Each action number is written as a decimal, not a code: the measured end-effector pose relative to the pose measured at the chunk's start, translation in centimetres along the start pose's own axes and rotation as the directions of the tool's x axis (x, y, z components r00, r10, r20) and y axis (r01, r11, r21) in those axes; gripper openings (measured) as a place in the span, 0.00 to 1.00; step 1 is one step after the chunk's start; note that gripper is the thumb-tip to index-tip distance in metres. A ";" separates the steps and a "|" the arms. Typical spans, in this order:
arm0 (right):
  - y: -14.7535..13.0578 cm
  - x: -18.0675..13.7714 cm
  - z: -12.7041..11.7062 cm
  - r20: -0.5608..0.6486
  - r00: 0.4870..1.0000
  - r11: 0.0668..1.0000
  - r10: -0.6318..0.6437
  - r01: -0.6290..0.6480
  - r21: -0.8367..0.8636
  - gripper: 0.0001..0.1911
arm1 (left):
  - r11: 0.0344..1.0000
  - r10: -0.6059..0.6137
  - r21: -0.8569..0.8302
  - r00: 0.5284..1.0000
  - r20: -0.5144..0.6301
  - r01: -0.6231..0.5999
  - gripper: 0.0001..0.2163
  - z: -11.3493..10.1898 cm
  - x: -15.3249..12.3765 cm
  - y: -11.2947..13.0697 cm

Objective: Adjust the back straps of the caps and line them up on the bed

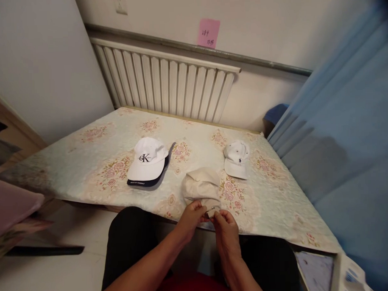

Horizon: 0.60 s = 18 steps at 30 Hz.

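Note:
A beige cap [201,183] lies at the front edge of the floral-covered surface, its back strap turned toward me. My left hand [192,217] pinches the left side of the strap, close to a small metal buckle [212,208]. On the other side, the fingers of my right hand [227,226] are closed on the strap's end. Beyond my hands to the left, a white cap with black "CK" lettering [150,157] rests on top of a dark cap [144,182]. A smaller white cap with a dark emblem [237,159] sits to the right.
The floral cover [115,169] spreads over a low bed-like surface against a radiator [166,80]. A pink note [208,33] is stuck on the wall. A blue curtain [342,127] hangs at right, and pink fabric [14,207] shows at left.

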State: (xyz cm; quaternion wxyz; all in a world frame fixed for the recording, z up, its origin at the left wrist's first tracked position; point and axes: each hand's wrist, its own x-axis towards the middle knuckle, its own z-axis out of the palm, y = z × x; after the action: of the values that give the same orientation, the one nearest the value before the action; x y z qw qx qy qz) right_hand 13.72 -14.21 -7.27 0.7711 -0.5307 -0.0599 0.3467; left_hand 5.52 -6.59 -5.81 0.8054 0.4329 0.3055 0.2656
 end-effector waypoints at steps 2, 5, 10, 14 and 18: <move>-0.1 0.0 0.0 -0.015 1.000 1.000 0.005 -0.005 -0.003 0.11 | 1.000 -0.006 0.001 0.999 0.036 0.006 0.09 -0.3 -0.1 -0.1; -0.3 0.0 0.1 -0.013 1.000 1.000 0.014 -0.014 0.013 0.11 | 0.999 -0.004 -0.050 0.994 0.113 0.010 0.09 -0.7 -0.2 -0.2; -0.5 -0.1 0.3 -0.013 1.000 0.999 0.019 -0.018 0.047 0.11 | 0.998 0.024 -0.065 0.982 0.186 -0.012 0.10 -1.0 -0.4 -0.1; -0.3 -0.2 0.1 0.017 1.000 0.999 0.014 -0.015 0.045 0.11 | 0.999 0.035 -0.040 0.989 0.145 -0.029 0.10 -0.9 -0.4 -0.2; -0.3 -0.4 0.0 0.041 0.999 0.999 0.016 -0.018 0.042 0.11 | 0.998 0.040 -0.043 0.991 0.126 -0.035 0.10 -0.8 -0.3 -0.3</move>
State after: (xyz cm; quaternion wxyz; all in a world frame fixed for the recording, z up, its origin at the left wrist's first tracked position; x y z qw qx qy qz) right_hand 13.58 -14.47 -6.87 0.7779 -0.5075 -0.0635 0.3651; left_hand 4.79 -6.58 -6.31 0.8266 0.4381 0.2402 0.2589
